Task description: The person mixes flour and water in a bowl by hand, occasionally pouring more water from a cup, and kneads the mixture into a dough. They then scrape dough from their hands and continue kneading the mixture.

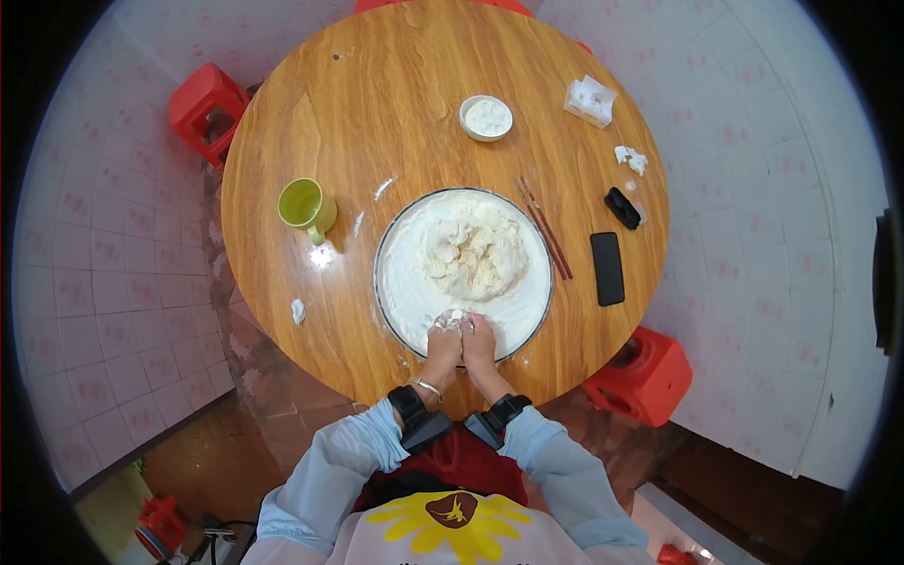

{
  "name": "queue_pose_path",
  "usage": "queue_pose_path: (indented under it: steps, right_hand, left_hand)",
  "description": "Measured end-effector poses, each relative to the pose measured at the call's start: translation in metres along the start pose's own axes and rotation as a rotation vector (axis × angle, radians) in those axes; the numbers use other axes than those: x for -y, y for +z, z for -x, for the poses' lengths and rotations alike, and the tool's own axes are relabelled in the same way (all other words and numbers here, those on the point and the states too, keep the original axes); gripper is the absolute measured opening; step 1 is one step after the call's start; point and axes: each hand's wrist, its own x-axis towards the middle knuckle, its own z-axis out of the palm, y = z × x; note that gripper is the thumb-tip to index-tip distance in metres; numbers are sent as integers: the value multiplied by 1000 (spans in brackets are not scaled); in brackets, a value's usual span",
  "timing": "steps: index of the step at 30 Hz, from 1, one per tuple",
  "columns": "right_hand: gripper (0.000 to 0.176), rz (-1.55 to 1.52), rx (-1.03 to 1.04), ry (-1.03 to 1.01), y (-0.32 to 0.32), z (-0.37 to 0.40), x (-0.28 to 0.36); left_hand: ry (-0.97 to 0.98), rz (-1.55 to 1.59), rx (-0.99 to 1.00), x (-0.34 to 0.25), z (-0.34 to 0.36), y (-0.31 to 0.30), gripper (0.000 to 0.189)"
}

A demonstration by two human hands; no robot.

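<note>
A wide metal basin (391, 235) stands on the round wooden table (377, 85), dusted inside with flour. A shaggy lump of dough (474, 247) lies in its middle. My left hand (443, 341) and my right hand (478, 339) are pressed together over the near rim of the basin, fingers floured and closed around a small bit of dough (454, 318). Both wrists carry black bands, and the left one also has a thin bracelet.
On the table stand a green mug (305, 206), a small white bowl of flour (486, 118), wooden chopsticks (543, 228), a black phone (607, 268), a small black object (622, 207) and crumpled tissue (590, 100). Red plastic stools (202, 108) (642, 377) stand around it on tiled floor.
</note>
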Motion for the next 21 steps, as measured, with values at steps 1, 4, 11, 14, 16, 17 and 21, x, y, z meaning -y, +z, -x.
queue_pose_path:
  steps: [1, 4, 11, 14, 16, 17, 21]
  right_hand:
    - [23, -52, 8, 2, -3, 0, 4]
    - [23, -135, 18, -26, -24, -11, 34]
    - [27, -53, 15, -267, -59, -80, 67]
    - [29, 78, 28, -403, -69, -73, 69]
    - [31, 121, 51, -479, -71, -63, 59]
    - [31, 180, 65, -621, -70, -60, 54]
    - [32, 523, 56, -891, -67, -60, 54]
  left_hand:
    - [-104, 166, -65, -6, 6, 4, 26]
    - [-24, 221, 27, -25, 7, 11, 30]
    - [196, 191, 160, -75, -43, 24, 31]
    - [544, -369, 58, -73, -54, 4, 32]
    - [688, -619, 101, -69, -48, -8, 32]
    - [828, -866, 150, -69, -42, -10, 32]
    - [935, -1267, 79, -70, -29, -6, 29]
